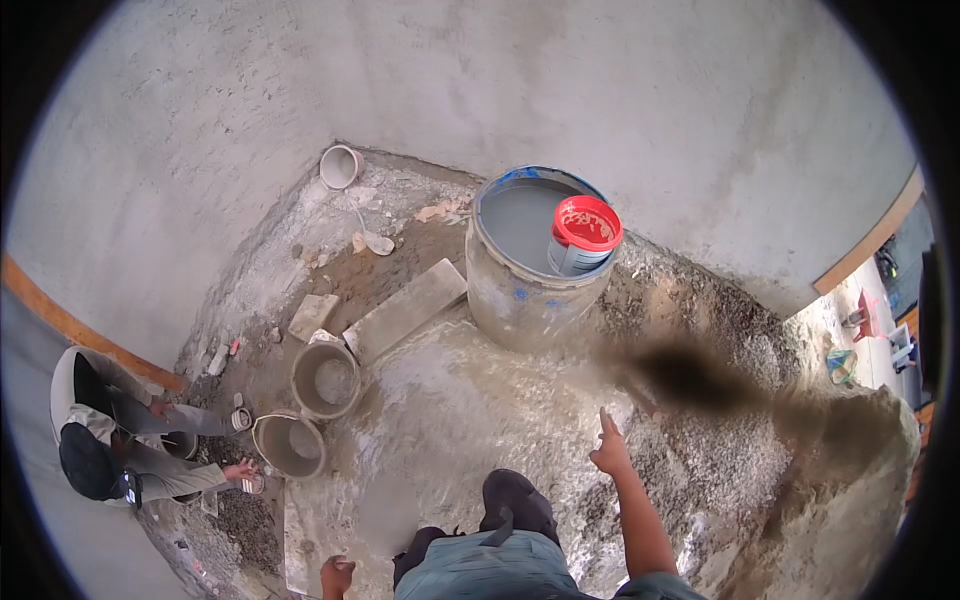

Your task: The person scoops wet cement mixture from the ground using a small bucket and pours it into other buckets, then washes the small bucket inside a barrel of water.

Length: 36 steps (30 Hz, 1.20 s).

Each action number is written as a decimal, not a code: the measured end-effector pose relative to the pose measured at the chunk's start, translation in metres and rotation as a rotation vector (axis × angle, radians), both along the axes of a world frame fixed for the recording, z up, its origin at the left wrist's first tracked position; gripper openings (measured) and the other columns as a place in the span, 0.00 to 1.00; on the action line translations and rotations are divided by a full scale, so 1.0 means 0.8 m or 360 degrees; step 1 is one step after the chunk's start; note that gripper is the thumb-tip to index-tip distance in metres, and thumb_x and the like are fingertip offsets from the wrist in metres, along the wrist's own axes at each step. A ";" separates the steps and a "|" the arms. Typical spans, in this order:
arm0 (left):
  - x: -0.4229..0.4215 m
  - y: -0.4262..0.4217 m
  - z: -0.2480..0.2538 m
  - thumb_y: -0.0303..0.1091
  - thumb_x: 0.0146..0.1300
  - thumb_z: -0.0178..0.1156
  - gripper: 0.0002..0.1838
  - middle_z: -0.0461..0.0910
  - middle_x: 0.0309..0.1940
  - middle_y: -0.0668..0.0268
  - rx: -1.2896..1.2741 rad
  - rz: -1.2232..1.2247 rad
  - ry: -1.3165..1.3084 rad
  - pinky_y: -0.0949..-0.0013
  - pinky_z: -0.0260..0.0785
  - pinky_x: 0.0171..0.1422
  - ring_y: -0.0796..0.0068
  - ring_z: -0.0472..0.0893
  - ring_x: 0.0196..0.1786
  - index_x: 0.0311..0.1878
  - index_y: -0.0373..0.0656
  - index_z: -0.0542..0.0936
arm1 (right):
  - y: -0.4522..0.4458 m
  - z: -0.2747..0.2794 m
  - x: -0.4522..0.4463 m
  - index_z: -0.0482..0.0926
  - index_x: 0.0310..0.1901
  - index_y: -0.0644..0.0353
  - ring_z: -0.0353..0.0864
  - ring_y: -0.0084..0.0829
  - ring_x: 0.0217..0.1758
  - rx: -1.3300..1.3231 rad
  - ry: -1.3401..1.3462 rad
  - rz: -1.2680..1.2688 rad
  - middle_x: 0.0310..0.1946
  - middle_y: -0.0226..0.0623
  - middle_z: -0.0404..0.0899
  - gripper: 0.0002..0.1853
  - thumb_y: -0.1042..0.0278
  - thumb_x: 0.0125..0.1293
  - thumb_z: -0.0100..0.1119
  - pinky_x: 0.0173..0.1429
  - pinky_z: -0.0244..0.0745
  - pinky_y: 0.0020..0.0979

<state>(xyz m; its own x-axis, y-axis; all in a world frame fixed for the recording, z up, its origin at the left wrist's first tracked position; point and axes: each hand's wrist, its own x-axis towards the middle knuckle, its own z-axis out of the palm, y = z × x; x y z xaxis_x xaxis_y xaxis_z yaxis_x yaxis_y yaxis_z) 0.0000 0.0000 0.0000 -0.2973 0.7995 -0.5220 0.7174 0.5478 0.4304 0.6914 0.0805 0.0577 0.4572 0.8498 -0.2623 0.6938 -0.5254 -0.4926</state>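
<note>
My right hand (611, 448) hangs over the wet, grey ground right of my shoe, its index finger stretched out and nothing seen in it. At the bottom edge, my left hand (338, 573) has its fingers curled; whether it holds anything is too small to tell. Ahead stands a large barrel (530, 310) of grey liquid. A red-rimmed bucket (577, 255) rests tilted in it at the right side. Two grey buckets (327, 380) (290, 446) stand on the ground to the left.
Another person (95, 465) sits at the left by the wall, hands near the knees. A board (405, 310) and a block (313, 316) lie left of the barrel. A small white bucket (341, 167) is in the corner. Gravel (700, 440) lies at the right.
</note>
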 end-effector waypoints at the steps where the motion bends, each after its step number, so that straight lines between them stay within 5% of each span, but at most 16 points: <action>1: -0.035 -0.050 -0.050 0.36 0.57 0.69 0.19 0.87 0.36 0.59 -0.0277 0.0030 -0.0191 0.65 0.78 0.43 0.67 0.86 0.36 0.49 0.37 0.81 | 0.014 0.006 -0.015 0.59 0.74 0.50 0.72 0.51 0.67 0.0090 0.0145 -0.0077 0.64 0.52 0.69 0.46 0.72 0.51 0.69 0.67 0.71 0.42; 2: -0.064 -0.097 -0.065 0.43 0.60 0.67 0.25 0.83 0.45 0.54 -0.0513 -0.0144 -0.0559 0.57 0.75 0.54 0.61 0.83 0.45 0.58 0.43 0.76 | 0.030 0.013 -0.026 0.65 0.71 0.52 0.74 0.50 0.65 0.0175 0.0288 -0.0147 0.58 0.53 0.78 0.42 0.71 0.52 0.70 0.65 0.72 0.44; 3: 0.079 -0.115 -0.116 0.50 0.63 0.66 0.32 0.79 0.55 0.49 -0.0788 -0.0320 -0.1074 0.48 0.71 0.65 0.55 0.80 0.55 0.67 0.49 0.71 | 0.075 0.026 0.108 0.71 0.66 0.55 0.76 0.50 0.62 0.0311 -0.0005 -0.0042 0.54 0.52 0.80 0.35 0.71 0.52 0.69 0.64 0.73 0.43; 6: 0.098 -0.180 -0.050 0.43 0.65 0.63 0.29 0.78 0.59 0.49 -0.0879 0.0662 -0.1326 0.60 0.77 0.55 0.64 0.82 0.50 0.66 0.40 0.72 | 0.190 0.048 0.114 0.81 0.51 0.62 0.77 0.51 0.58 0.0863 -0.0355 0.0129 0.51 0.50 0.82 0.21 0.70 0.54 0.69 0.62 0.73 0.44; 9: 0.178 -0.178 -0.010 0.30 0.66 0.61 0.12 0.85 0.36 0.62 -0.0578 0.0936 -0.0691 0.68 0.76 0.31 0.73 0.83 0.29 0.51 0.38 0.79 | 0.322 0.091 0.163 0.73 0.62 0.58 0.64 0.49 0.71 0.1028 -0.0765 0.0353 0.66 0.47 0.69 0.30 0.66 0.56 0.67 0.75 0.55 0.51; 12: 0.228 -0.153 0.044 0.34 0.63 0.63 0.18 0.85 0.36 0.63 -0.0374 0.1089 -0.0573 0.67 0.75 0.30 0.71 0.84 0.30 0.54 0.40 0.78 | 0.421 0.127 0.177 0.67 0.69 0.55 0.59 0.46 0.75 0.0943 -0.1108 0.0443 0.69 0.47 0.66 0.36 0.65 0.57 0.68 0.78 0.48 0.53; 14: 0.249 -0.150 0.057 0.34 0.61 0.65 0.18 0.85 0.35 0.62 -0.0241 0.1117 -0.0518 0.70 0.73 0.29 0.72 0.84 0.29 0.52 0.38 0.79 | 0.459 0.120 0.183 0.65 0.71 0.50 0.67 0.42 0.71 0.0498 -0.1078 0.0469 0.65 0.45 0.73 0.38 0.64 0.58 0.68 0.78 0.47 0.54; 15: 0.255 -0.158 0.043 0.34 0.60 0.66 0.18 0.84 0.34 0.62 -0.0164 0.1145 -0.0553 0.70 0.72 0.29 0.73 0.83 0.29 0.51 0.36 0.79 | 0.476 0.126 0.191 0.69 0.69 0.48 0.78 0.42 0.61 0.0053 -0.0870 0.0460 0.52 0.43 0.83 0.34 0.60 0.59 0.67 0.76 0.50 0.53; 17: 0.266 -0.158 0.049 0.35 0.59 0.67 0.18 0.84 0.33 0.62 -0.0099 0.1179 -0.0516 0.70 0.73 0.30 0.75 0.82 0.28 0.50 0.35 0.80 | 0.514 0.031 0.246 0.81 0.54 0.54 0.84 0.49 0.48 0.0453 -0.0797 0.0405 0.39 0.49 0.85 0.20 0.54 0.63 0.63 0.72 0.57 0.51; 19: 0.289 -0.159 0.050 0.34 0.59 0.67 0.18 0.84 0.33 0.62 -0.0026 0.1251 -0.0494 0.70 0.75 0.35 0.74 0.82 0.29 0.49 0.33 0.80 | 0.527 0.013 0.273 0.82 0.50 0.59 0.83 0.52 0.45 0.0892 -0.0762 0.0282 0.40 0.52 0.84 0.21 0.51 0.65 0.62 0.56 0.73 0.48; 21: 0.302 -0.183 0.045 0.33 0.59 0.67 0.18 0.84 0.34 0.60 -0.0052 0.1311 -0.0512 0.70 0.76 0.36 0.74 0.82 0.30 0.48 0.32 0.80 | 0.564 -0.036 0.324 0.81 0.49 0.65 0.83 0.51 0.46 0.1453 -0.0810 0.0092 0.42 0.52 0.84 0.23 0.51 0.66 0.62 0.51 0.76 0.46; 23: 0.320 -0.203 0.047 0.33 0.58 0.67 0.17 0.84 0.34 0.59 -0.0114 0.1348 -0.0558 0.70 0.76 0.36 0.73 0.82 0.30 0.48 0.32 0.81 | 0.558 0.025 0.326 0.80 0.51 0.69 0.83 0.49 0.49 0.1174 -0.0213 -0.0181 0.44 0.53 0.84 0.23 0.53 0.68 0.59 0.53 0.76 0.45; 29: 0.290 -0.216 0.016 0.33 0.60 0.68 0.18 0.85 0.36 0.57 -0.0369 0.1501 -0.0633 0.67 0.77 0.32 0.71 0.84 0.30 0.49 0.32 0.81 | 0.547 0.100 0.297 0.80 0.51 0.71 0.85 0.43 0.51 0.1103 -0.0877 0.0014 0.47 0.53 0.84 0.29 0.60 0.50 0.72 0.58 0.78 0.40; 31: 0.275 -0.225 0.009 0.34 0.60 0.68 0.18 0.86 0.37 0.56 -0.0335 0.1489 -0.0636 0.67 0.77 0.32 0.71 0.84 0.30 0.50 0.32 0.81 | 0.542 0.098 0.288 0.81 0.51 0.70 0.84 0.43 0.52 0.1063 -0.0984 0.0023 0.49 0.51 0.83 0.26 0.61 0.53 0.68 0.58 0.78 0.42; 33: 0.247 -0.218 0.001 0.33 0.60 0.68 0.18 0.86 0.36 0.56 -0.0229 0.1434 -0.0615 0.67 0.77 0.33 0.70 0.84 0.29 0.50 0.33 0.81 | 0.540 0.084 0.275 0.81 0.52 0.68 0.83 0.44 0.54 0.0998 -0.0798 -0.0054 0.51 0.50 0.83 0.24 0.62 0.56 0.64 0.59 0.79 0.44; 36: 0.196 -0.202 -0.008 0.34 0.60 0.68 0.19 0.86 0.35 0.57 -0.0229 0.1374 -0.0640 0.67 0.78 0.35 0.70 0.85 0.31 0.50 0.31 0.81 | 0.521 0.057 0.268 0.81 0.52 0.66 0.82 0.44 0.56 0.1488 0.1688 -0.0879 0.54 0.47 0.82 0.21 0.63 0.61 0.57 0.60 0.79 0.47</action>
<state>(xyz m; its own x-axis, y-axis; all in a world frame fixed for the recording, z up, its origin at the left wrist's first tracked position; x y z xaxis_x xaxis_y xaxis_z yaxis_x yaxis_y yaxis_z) 0.1566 -0.1619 -0.0067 -0.5306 0.3091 -0.7892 -0.1444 0.8846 0.4435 0.9060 0.4973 0.1036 0.7164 0.6825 -0.1448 -0.3580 0.1815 -0.9159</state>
